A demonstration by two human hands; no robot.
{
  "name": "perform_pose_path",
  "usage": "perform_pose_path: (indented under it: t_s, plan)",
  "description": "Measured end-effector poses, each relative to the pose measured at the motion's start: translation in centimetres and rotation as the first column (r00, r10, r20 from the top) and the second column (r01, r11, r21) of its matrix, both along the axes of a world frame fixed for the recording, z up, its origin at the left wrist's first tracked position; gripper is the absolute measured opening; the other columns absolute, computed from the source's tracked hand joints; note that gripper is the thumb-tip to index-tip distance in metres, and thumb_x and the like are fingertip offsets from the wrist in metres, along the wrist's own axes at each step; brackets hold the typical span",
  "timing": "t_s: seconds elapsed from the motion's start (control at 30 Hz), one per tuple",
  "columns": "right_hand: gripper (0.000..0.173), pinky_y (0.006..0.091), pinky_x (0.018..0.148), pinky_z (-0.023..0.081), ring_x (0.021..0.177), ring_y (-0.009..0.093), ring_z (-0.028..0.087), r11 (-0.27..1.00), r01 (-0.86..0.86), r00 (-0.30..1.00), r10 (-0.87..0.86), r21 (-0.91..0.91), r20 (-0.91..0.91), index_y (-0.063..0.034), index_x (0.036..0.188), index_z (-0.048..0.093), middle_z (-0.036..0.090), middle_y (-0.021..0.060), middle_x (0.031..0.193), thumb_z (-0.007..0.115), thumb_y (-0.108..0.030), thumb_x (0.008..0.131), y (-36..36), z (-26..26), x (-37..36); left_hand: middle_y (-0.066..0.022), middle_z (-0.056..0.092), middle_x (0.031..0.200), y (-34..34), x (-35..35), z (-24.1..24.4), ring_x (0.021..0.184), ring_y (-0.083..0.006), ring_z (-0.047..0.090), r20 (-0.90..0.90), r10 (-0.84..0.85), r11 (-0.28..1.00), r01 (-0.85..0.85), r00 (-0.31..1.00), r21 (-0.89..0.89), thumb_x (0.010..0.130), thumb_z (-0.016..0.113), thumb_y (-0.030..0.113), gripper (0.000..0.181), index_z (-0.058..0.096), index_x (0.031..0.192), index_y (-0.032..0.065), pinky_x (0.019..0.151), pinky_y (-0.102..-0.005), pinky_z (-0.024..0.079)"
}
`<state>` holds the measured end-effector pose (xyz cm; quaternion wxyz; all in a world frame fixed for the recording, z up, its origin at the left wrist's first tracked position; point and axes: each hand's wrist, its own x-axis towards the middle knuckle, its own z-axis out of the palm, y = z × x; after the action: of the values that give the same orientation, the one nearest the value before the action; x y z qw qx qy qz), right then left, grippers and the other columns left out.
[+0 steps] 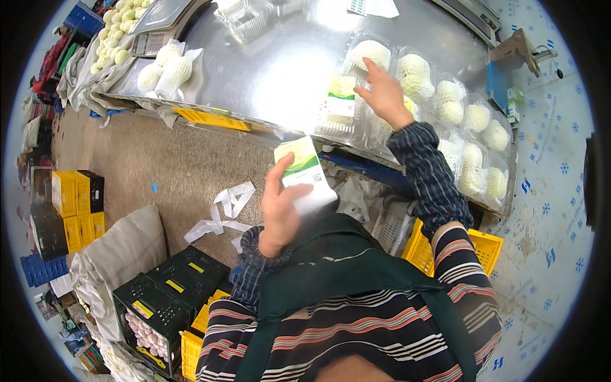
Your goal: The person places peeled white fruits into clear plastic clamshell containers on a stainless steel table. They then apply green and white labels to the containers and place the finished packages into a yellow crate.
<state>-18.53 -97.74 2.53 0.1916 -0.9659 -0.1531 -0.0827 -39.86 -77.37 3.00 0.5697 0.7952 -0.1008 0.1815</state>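
Observation:
My left hand (pixel 280 203) holds a strip of green and white printed labels (pixel 301 164) near the table's front edge, thumb and fingers pressed along it. Over the packed boxes, my right hand (pixel 384 95) has its fingers apart and holds nothing visible. Its index fingertip is at a clear plastic box (pixel 367 52) with foam-netted pale produce inside; whether it touches is hard to tell. Just left of this hand, a green and white label (pixel 341 95) lies on another clear box (pixel 336 125). More clear boxes of netted produce (pixel 450 102) stand in rows to the right.
Loose netted produce (pixel 167 71) lies on the metal table (pixel 267 71) at left, near a weighing scale (pixel 152 44). Nested clear containers (pixel 246 21) sit at the back. Black crates (pixel 164 291) and yellow crates (pixel 76 191) stand on the floor, with white strip (pixel 224 210) lying loose.

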Motion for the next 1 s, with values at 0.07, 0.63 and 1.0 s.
perform_pose_path:
  t_s: [0.07, 0.63, 1.0]
  plan:
    - [0.045, 0.0256, 0.056, 0.045, 0.068, 0.012, 0.058, 0.918, -0.082, 0.965, 0.172, 0.389, -0.200, -0.0045, 0.122, 0.048, 0.060, 0.0056, 0.079, 0.061, -0.019, 0.082, -1.2, 1.5, -1.8, -0.0241, 0.038, 0.130, -0.6, 0.2, 0.9, 0.114, -0.0370, 0.045, -0.026, -0.049, 0.996, 0.046, 0.998, -0.081, 0.065, 0.065, -0.006, 0.024, 0.062, 0.087, 0.0044, 0.093, -0.0394, 0.040]
    - [0.044, 0.0206, 0.062, 0.041, 0.066, 0.007, 0.048, 0.649, 0.024, 0.951, 0.218, 0.760, -0.217, -0.0016, 0.118, 0.049, 0.051, 0.0012, 0.072, 0.061, 0.000, 0.076, -4.7, 6.6, -19.0, -0.0140, 0.048, 0.124, -6.6, 3.4, 2.2, 0.112, -0.0195, 0.049, -0.166, -0.758, 0.366, 0.201, 0.631, -0.909, 0.082, 0.047, -0.003, 0.047, 0.038, 0.128, -0.0003, 0.093, -0.0322, 0.042]
    - [0.019, 0.0229, 0.059, 0.042, 0.064, 0.011, 0.052, 0.654, 0.038, 0.994, 0.054, 0.756, -0.097, 0.0000, 0.097, 0.062, 0.058, 0.0062, 0.079, 0.060, -0.001, 0.078, -12.7, 6.1, -19.1, 0.0028, 0.051, 0.073, -15.4, 5.1, 3.2, 0.066, -0.0026, 0.042, -0.179, -0.427, 0.894, 0.385, 0.886, -0.228, 0.082, 0.060, 0.000, 0.003, 0.057, 0.084, -0.0010, 0.058, -0.0174, 0.034]
